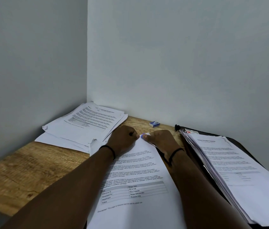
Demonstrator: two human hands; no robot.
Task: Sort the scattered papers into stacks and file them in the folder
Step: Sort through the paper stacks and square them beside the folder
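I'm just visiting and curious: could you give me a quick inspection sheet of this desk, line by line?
Surface: wooden desk set in a corner.
Job's things: loose paper pile at the far left; printed sheet in the middle; thick stack on a dark folder at the right.
Clutter: small box by the wall.
Hands: left hand and right hand both curled at the sheet's far edge, pinching something small that is too small to identify.
Cables: nothing seen.
Surroundings: plain pale walls.
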